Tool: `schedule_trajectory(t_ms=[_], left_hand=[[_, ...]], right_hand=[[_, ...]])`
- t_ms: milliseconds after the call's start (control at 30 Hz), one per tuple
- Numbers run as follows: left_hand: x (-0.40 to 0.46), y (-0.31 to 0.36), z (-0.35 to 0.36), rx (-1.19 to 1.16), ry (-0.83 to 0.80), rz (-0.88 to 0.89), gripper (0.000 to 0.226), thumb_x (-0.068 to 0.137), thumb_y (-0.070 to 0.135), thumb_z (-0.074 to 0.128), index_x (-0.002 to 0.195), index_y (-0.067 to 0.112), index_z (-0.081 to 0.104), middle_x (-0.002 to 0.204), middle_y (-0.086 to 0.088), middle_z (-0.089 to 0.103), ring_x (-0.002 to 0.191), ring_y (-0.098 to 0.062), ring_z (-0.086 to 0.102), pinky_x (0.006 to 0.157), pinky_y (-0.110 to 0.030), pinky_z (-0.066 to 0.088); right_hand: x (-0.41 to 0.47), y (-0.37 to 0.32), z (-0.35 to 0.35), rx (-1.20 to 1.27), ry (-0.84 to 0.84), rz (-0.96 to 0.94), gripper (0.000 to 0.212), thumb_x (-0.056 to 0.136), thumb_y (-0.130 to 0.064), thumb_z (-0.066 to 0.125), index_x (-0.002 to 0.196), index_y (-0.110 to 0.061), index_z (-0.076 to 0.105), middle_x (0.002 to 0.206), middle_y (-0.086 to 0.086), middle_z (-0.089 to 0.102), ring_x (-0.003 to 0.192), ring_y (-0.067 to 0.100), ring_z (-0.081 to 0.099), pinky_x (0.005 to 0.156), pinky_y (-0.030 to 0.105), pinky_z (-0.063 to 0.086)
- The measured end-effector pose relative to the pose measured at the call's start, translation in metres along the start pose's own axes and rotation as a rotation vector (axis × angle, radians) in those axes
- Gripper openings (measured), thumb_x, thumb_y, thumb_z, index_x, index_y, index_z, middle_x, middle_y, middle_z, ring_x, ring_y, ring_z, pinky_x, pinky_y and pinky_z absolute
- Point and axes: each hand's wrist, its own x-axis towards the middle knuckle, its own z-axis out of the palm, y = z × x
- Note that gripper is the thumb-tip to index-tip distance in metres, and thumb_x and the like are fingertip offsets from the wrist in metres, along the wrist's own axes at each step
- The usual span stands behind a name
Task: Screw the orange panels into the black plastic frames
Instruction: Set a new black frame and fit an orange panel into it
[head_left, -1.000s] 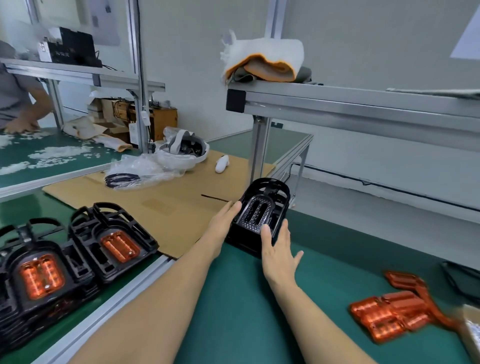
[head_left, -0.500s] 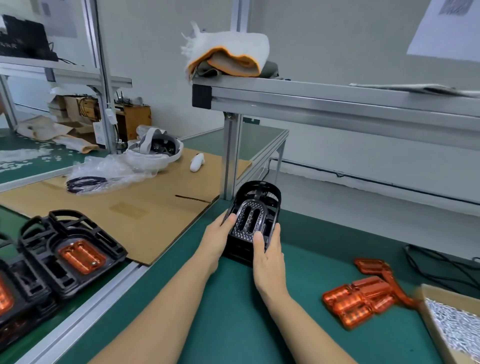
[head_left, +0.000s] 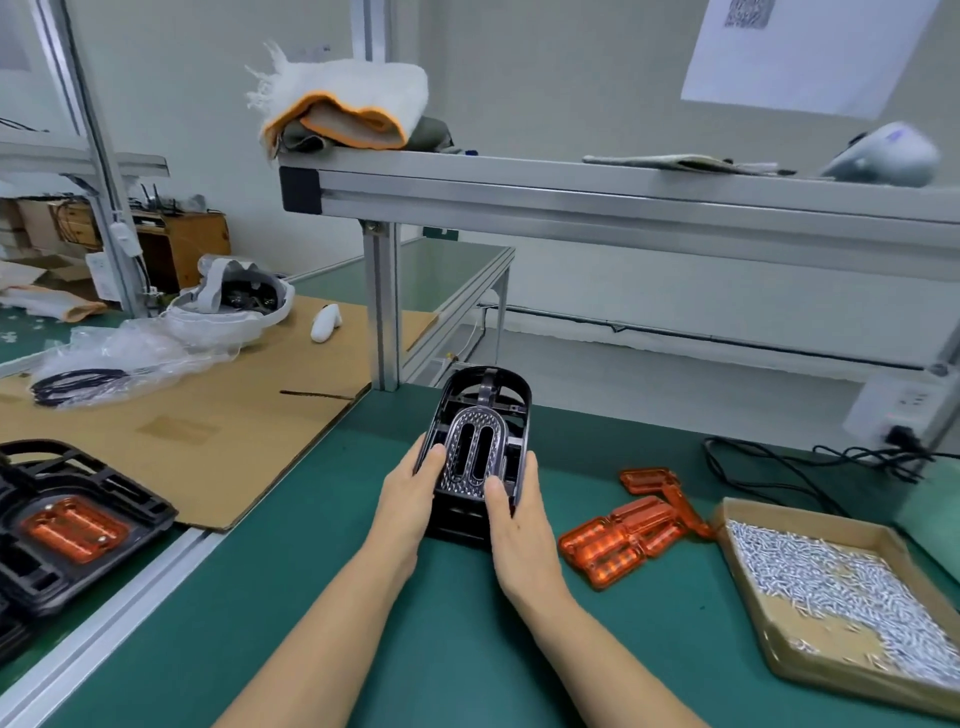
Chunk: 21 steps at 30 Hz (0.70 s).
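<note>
Near the front right corner of the green bench (head_left: 311, 649) sits a cardboard tray of screws (head_left: 831, 582), with a cluster of orange panels (head_left: 623, 540) just left of it. Mid-bench, the left hand (head_left: 405, 499) and right hand (head_left: 519, 525) each grip a side of a black frame (head_left: 478, 447), thumbs on top; it looks to top a short stack, though the hands hide the base. At the left edge lie frames with orange panels fitted (head_left: 72, 525).
</note>
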Motion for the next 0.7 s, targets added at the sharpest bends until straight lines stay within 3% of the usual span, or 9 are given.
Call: schedule_trajectory(t_ms=[67,133,200,333,433,500,600,667,700], left_hand=[[-0.001,0.002,0.0,0.023,0.017,-0.008,0.035,0.098,0.037,0.046,0.133,0.039,0.049,0.136,0.02,0.051,0.123,0.005,0.047,0.095,-0.01,0.034],[-0.002,0.004,0.0,0.123,0.027,-0.029,0.052,0.099,0.043,0.04,0.148,0.033,0.028,0.155,0.012,0.024,0.142,-0.008,0.023,0.112,-0.028,0.019],[-0.003,0.007,0.0,0.231,0.025,-0.014,0.053,0.099,0.047,0.034,0.149,0.036,0.02,0.159,0.012,0.008,0.145,-0.01,0.009,0.119,-0.039,0.007],[-0.008,0.02,0.0,0.288,0.036,0.033,0.05,0.099,0.048,0.031,0.148,0.038,0.023,0.159,0.012,0.003,0.146,-0.009,0.002,0.118,-0.051,0.003],[-0.015,0.029,0.003,0.31,0.093,0.081,0.046,0.1,0.044,0.031,0.146,0.038,0.028,0.159,0.014,0.005,0.146,-0.008,0.001,0.118,-0.05,0.003],[-0.025,0.034,0.008,0.344,0.17,0.125,0.043,0.1,0.038,0.032,0.143,0.035,0.035,0.157,0.014,0.015,0.143,-0.009,0.009,0.117,-0.047,0.006],[-0.05,0.04,0.025,0.238,0.232,0.2,0.026,0.1,0.03,0.034,0.118,0.038,0.053,0.132,0.009,0.042,0.119,-0.006,0.035,0.105,-0.033,0.026],[-0.071,0.043,0.045,0.137,0.197,0.23,0.027,0.1,0.026,0.035,0.1,0.041,0.057,0.111,0.008,0.051,0.1,0.001,0.047,0.09,-0.025,0.038],[-0.081,0.041,0.055,0.105,0.172,0.221,0.028,0.101,0.024,0.036,0.102,0.038,0.06,0.107,0.006,0.054,0.097,0.001,0.05,0.087,-0.024,0.041]], right_hand=[[0.001,-0.002,-0.002,-0.024,-0.02,0.026,0.066,0.102,-0.045,0.034,0.155,-0.025,-0.001,0.162,-0.007,0.007,0.148,0.011,0.015,0.121,0.039,0.013],[0.001,-0.004,-0.004,-0.072,-0.018,0.021,0.068,0.102,-0.045,0.034,0.155,-0.022,-0.003,0.163,-0.005,0.003,0.149,0.013,0.011,0.121,0.036,0.011],[0.002,-0.007,-0.006,-0.117,0.002,-0.015,0.067,0.103,-0.043,0.034,0.155,-0.02,0.0,0.163,-0.003,0.004,0.149,0.013,0.008,0.121,0.036,0.009],[0.003,-0.013,-0.011,-0.181,0.025,-0.053,0.064,0.103,-0.043,0.034,0.156,-0.021,0.005,0.163,-0.002,0.01,0.148,0.014,0.011,0.121,0.042,0.009],[-0.003,-0.019,-0.016,-0.23,0.031,-0.072,0.065,0.102,-0.046,0.031,0.156,-0.023,0.002,0.163,-0.006,0.004,0.149,0.008,0.003,0.121,0.036,0.0],[-0.011,-0.025,-0.024,-0.163,0.074,-0.16,0.063,0.102,-0.043,0.036,0.155,-0.022,0.009,0.161,-0.008,0.012,0.147,0.005,0.007,0.122,0.036,0.004],[-0.029,-0.035,-0.045,0.069,0.093,-0.234,0.054,0.101,-0.034,0.046,0.151,-0.029,0.025,0.153,-0.018,0.032,0.139,-0.006,0.025,0.116,0.019,0.019],[-0.04,-0.038,-0.064,0.276,0.092,-0.232,0.04,0.101,-0.023,0.048,0.139,-0.033,0.044,0.132,-0.023,0.057,0.122,-0.009,0.049,0.099,0.01,0.038],[-0.045,-0.039,-0.075,0.398,0.089,-0.207,0.033,0.101,-0.019,0.048,0.131,-0.029,0.053,0.121,-0.016,0.066,0.112,-0.002,0.06,0.089,0.011,0.046]])
